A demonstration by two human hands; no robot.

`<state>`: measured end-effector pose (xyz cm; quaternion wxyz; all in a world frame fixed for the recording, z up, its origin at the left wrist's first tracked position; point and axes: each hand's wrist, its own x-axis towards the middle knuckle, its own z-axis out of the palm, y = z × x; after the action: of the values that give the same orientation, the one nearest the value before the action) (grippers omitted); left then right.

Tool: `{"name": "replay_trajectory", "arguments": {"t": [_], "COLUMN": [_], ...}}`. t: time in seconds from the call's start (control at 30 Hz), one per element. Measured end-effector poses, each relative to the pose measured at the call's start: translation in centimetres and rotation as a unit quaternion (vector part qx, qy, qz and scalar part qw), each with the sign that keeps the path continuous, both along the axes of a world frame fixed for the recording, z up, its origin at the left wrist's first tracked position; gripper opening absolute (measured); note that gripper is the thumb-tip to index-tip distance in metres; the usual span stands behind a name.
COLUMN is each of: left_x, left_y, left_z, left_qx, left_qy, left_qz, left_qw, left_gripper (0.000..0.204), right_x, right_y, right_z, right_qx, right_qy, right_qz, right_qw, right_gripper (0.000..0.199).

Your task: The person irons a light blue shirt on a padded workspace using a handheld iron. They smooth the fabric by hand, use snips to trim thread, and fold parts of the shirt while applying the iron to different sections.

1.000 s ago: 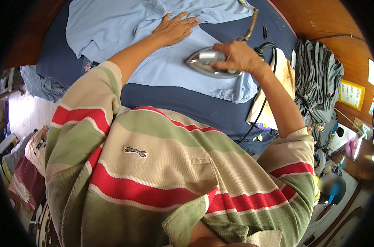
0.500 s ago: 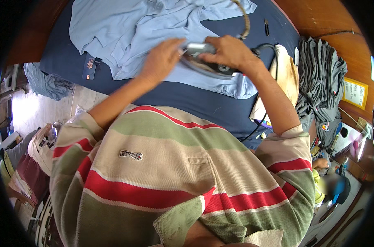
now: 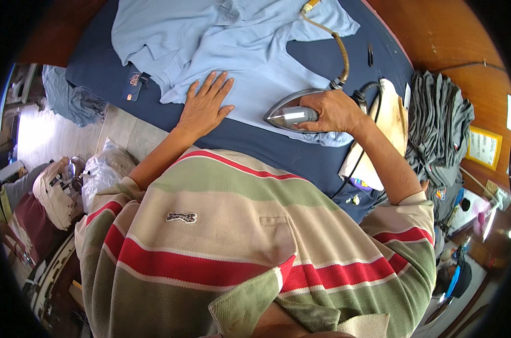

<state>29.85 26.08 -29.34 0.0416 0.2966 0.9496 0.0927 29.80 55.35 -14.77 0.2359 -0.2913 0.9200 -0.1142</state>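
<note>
A light blue shirt lies spread on a dark blue ironing table. My left hand rests flat on the shirt's near edge, fingers apart, pressing the cloth down. My right hand is closed round the handle of a grey metal iron that sits on the shirt's lower right part, its tip pointing left. A tan hose runs from the iron's back up across the shirt. A dark tag hangs at the shirt's left side.
A stack of folded grey garments lies right of the table, with a cream cloth beside the iron. A blue cloth hangs off the left edge. Bags stand on the floor at left. My striped shirt fills the foreground.
My left hand has come off the iron and moved left, settling flat on the shirt. The iron stays under my right hand, shifted slightly toward me.
</note>
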Motion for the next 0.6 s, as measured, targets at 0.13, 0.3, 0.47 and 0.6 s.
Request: {"name": "replay_trajectory", "arguments": {"t": [0.13,0.3,0.47,0.6], "left_x": [-0.8,-1.6,-0.5,0.2], "left_y": [-0.9,-1.1,-1.6,-1.4], "left_z": [-1.2,-1.2,-0.3,0.0], "left_qx": [0.254,0.512,0.365,0.208], "left_qy": [-0.016,-0.080,-0.001,0.127], "left_qz": [0.065,0.107,0.051,-0.130], "left_qw": [0.965,0.848,0.929,0.961], "left_gripper": [0.050,0.044,0.043,0.026], "right_x": [-1.1,-1.8,-5.1,-6.7], "right_y": [-3.7,-7.5,-1.4,7.6], "right_z": [-0.8,-1.5,-0.9,-1.2], "right_qx": [-0.019,-0.029,0.009,-0.014], "right_qy": [0.049,0.027,0.055,0.167], "right_qz": [-0.048,-0.051,-0.191,-0.324], "right_qw": [0.997,0.998,0.980,0.931], "right_gripper": [0.049,0.049,0.056,0.062]}}
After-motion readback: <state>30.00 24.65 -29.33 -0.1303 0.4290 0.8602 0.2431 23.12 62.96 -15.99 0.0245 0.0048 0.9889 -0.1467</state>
